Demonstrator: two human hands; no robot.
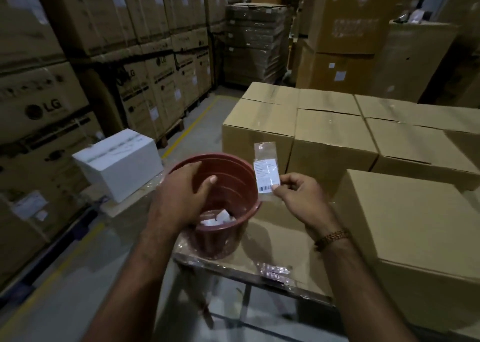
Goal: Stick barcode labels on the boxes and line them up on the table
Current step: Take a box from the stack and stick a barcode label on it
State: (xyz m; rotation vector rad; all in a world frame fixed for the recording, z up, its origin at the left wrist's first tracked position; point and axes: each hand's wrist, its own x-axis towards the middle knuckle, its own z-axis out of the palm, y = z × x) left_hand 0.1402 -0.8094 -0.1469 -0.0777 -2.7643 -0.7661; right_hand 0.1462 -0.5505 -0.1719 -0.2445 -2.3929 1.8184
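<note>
My right hand point(298, 195) pinches the lower edge of a barcode label point(266, 174) in a clear sleeve, holding it upright above the table. My left hand point(181, 199) rests on the near rim of a reddish-brown plastic bucket point(233, 175), fingers relaxed over the opening. More white labels point(217, 218) lie at the bucket's bottom. Several plain brown boxes point(330, 144) stand side by side on the table behind the label. One larger brown box point(415, 225) sits close on the right.
The table point(280, 251) has a cardboard top wrapped in film, with loose clear sleeves point(275, 271) near its front edge. A white box point(122, 162) sits at the left. Tall stacks of printed cartons point(52, 103) line the aisle; a yellow floor line point(189, 126) runs alongside.
</note>
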